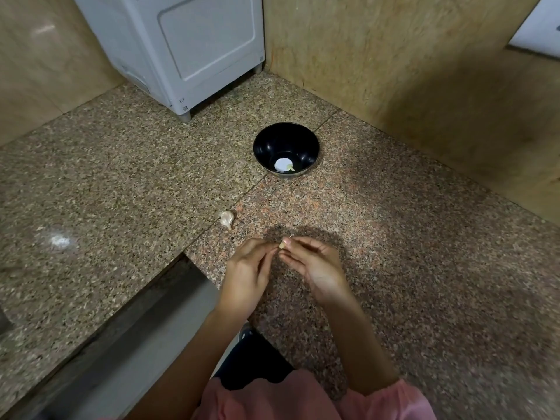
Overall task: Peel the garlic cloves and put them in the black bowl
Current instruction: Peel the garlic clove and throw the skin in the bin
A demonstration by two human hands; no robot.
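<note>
Clove (282, 244): pinched between both hands' fingertips, mostly hidden.
Left hand (245, 268): thumb and fingers pinch clove.
Right hand (315, 263): pinches same clove.
Black bowl (272, 144): on floor (424, 237), beyond hands; white content (283, 164) unidentifiable.
Garlic piece (227, 219): on floor, near left hand.

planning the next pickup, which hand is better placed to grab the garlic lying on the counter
Left, probably. The loose garlic lies on the counter ahead and left of the left hand; the right hand would have to cross over it. Both hands pinch a clove, so one must let go first.
</note>
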